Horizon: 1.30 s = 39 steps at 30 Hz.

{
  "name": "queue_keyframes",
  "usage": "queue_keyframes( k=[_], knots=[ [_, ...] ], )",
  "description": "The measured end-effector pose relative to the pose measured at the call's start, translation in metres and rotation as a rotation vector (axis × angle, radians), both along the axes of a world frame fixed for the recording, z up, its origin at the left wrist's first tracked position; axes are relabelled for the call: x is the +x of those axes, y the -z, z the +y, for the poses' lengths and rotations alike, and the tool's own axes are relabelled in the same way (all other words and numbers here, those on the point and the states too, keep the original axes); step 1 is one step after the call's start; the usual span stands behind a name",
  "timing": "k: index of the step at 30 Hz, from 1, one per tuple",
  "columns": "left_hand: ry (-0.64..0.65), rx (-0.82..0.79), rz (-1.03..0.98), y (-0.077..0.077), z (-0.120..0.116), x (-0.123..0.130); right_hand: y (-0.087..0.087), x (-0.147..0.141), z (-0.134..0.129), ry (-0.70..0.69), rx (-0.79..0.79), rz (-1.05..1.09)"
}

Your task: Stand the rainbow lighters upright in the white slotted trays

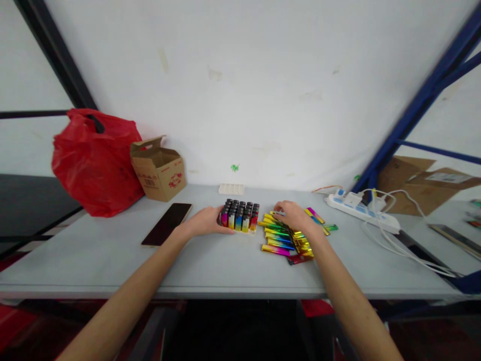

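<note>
Rows of black-topped lighters (239, 220) with shiny coloured bodies stand upright in a white holder (251, 231) in the middle of the table. My left hand (206, 221) grips the left side of this block, its thumb along the near edge. To the right lies a loose pile of shiny flat coloured pieces (278, 241), mostly yellow with green, blue and pink; they look like lighter casings. My right hand (295, 215) reaches over the back of that pile with fingers curled down and together. What its fingertips hold is hidden.
Behind the lighters, a white slotted tray (231, 189) lies near the wall. Left are a dark phone (168, 223), an open cardboard box (160, 170) and a red plastic bag (97, 163). A white power strip (363, 213) with trailing cables occupies the right, beside a blue metal frame (406, 110).
</note>
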<state>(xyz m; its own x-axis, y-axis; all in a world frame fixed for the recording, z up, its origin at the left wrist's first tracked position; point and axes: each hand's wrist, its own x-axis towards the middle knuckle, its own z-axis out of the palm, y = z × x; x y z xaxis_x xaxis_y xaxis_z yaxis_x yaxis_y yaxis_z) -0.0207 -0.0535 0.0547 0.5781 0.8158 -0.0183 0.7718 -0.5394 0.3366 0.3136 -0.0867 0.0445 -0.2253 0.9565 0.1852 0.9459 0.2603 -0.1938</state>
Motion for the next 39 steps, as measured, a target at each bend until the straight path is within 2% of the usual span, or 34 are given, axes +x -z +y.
queue_keyframes(
  k=[6, 11, 15, 19, 23, 28, 31, 36, 39],
  knots=[
    [-0.008, -0.008, -0.011, -0.003, -0.003, 0.001, -0.001, -0.002, 0.001, -0.054, -0.027, -0.001],
    [-0.004, 0.005, -0.019, 0.001, -0.001, 0.000, 0.003, 0.003, 0.000, -0.069, -0.051, -0.009],
    [-0.003, 0.010, -0.022, 0.002, 0.000, -0.001, 0.001, -0.003, -0.003, -0.031, -0.019, -0.013],
    [-0.005, -0.007, -0.020, 0.000, -0.001, 0.000, -0.005, -0.013, -0.006, 0.048, 0.019, 0.154],
    [-0.007, -0.016, -0.027, 0.000, -0.001, 0.001, -0.010, -0.020, -0.006, -0.011, 0.167, 0.340],
    [0.002, -0.008, -0.017, 0.002, 0.001, 0.000, -0.010, -0.031, -0.003, 0.025, 0.301, 0.552],
    [0.014, 0.001, -0.020, 0.002, 0.001, -0.001, -0.007, -0.039, -0.003, -0.057, 0.257, 0.703],
    [0.018, -0.003, -0.032, 0.001, 0.001, -0.001, -0.002, -0.056, -0.007, -0.207, -0.009, 0.999],
    [0.012, 0.011, -0.012, 0.001, 0.000, 0.000, -0.001, -0.063, -0.009, -0.175, -0.055, 1.035]
  ],
)
